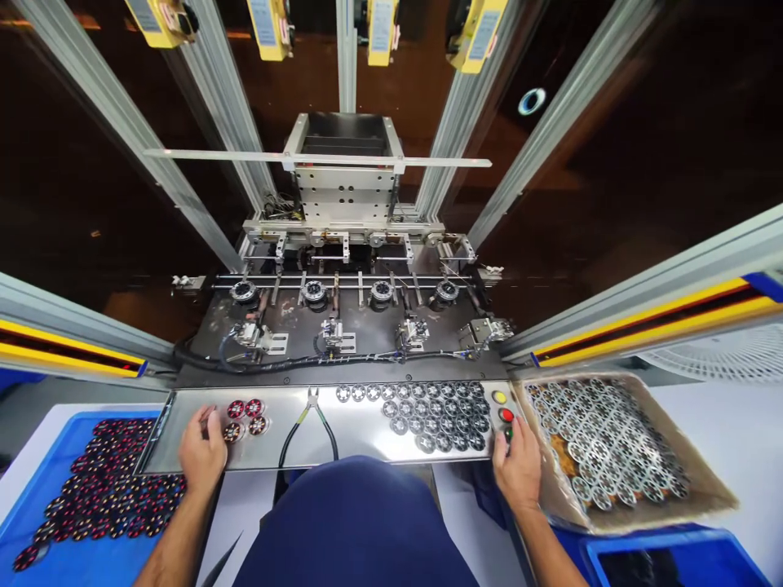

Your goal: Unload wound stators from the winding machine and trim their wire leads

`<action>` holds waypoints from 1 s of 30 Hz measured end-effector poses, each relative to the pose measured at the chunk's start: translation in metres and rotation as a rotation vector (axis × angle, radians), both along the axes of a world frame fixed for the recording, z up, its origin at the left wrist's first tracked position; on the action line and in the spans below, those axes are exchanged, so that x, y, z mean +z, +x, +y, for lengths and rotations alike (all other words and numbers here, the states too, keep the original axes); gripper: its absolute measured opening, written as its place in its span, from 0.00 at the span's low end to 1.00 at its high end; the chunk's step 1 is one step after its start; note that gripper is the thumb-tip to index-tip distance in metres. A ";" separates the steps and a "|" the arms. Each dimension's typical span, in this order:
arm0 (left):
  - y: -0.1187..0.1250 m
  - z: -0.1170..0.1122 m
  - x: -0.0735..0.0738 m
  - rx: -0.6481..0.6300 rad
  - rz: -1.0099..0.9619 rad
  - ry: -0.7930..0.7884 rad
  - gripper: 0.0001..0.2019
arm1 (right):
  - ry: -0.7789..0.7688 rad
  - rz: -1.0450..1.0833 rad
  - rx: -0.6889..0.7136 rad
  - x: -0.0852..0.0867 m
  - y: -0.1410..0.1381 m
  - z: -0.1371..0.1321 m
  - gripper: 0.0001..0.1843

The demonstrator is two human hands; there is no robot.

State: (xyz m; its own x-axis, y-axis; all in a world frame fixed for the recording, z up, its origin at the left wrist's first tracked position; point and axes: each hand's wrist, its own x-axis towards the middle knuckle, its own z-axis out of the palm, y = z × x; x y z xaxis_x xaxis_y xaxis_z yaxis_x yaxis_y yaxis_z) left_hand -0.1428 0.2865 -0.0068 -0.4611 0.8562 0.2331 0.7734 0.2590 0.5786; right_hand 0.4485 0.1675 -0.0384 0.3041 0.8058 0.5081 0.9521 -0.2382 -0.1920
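Observation:
My left hand point(204, 450) rests at the left end of a shallow metal tray point(360, 432), fingers curled together and thumb uppermost. What lies under those fingers is hidden. Several round red-and-black parts point(253, 407) lie just right of it. At the tray's right end, my right hand point(519, 465) has its thumb and forefinger closed about a green button point(509, 434), mostly covered. A red button point(506, 415) and a yellow button point(499, 397) sit above it. Pliers point(313, 399) with spread handles lie mid-tray, left of rows of round silver-and-black parts point(434, 408).
Beyond the tray stands a machine bed point(294, 314) with several round fixtures point(315, 294) and clamps. A blue tray point(37, 481) of red-and-black parts is at left. At right is a lined box point(703, 489) of silver parts. Yellow light-curtain bars point(661, 322) flank the machine.

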 end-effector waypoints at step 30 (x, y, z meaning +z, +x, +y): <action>-0.003 0.002 -0.012 -0.038 -0.011 0.049 0.14 | 0.031 -0.051 0.231 -0.003 0.015 0.020 0.39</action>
State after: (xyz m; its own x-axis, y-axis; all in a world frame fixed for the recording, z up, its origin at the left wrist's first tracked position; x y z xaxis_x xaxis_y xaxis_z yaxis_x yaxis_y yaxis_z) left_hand -0.1463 0.2884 -0.0189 -0.4308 0.8609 0.2708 0.7760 0.2002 0.5981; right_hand 0.4638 0.1877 -0.0418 0.0870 0.8345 0.5441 0.9892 -0.0079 -0.1461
